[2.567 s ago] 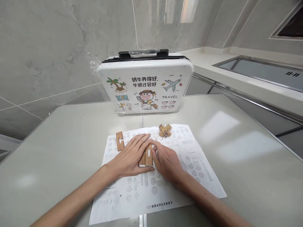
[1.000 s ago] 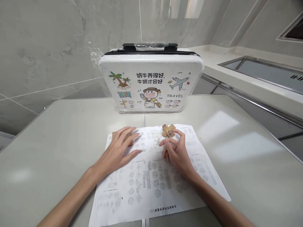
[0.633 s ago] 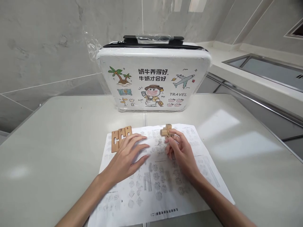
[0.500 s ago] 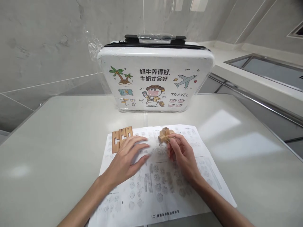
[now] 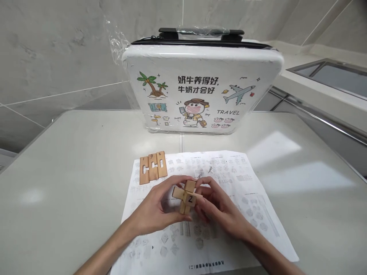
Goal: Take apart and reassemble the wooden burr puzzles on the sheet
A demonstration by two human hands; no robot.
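A small wooden burr puzzle (image 5: 189,199) of crossed blocks is held just above the printed sheet, the digit 2 on the block end facing me. My left hand (image 5: 156,206) curves round its left side, fingers along the top and thumb at the bottom. On the right, my right hand (image 5: 220,210) pinches it with thumb and bent fingers; its far side is hidden by the hands. Three flat slotted wooden pieces (image 5: 153,167), marked 1, 3 and 2, lie side by side on the sheet's upper left, beyond my left hand.
The paper sheet (image 5: 229,244), printed with small diagrams, lies on a pale table (image 5: 57,164). Behind it stands a white case (image 5: 246,68) in clear plastic wrap with cartoon pictures, close to a grey tiled wall (image 5: 71,46). A counter edge runs along the right.
The burr puzzle has been lifted from the sheet's far side and brought nearer to me. My left hand has moved right and closed round it; the right hand still holds it.
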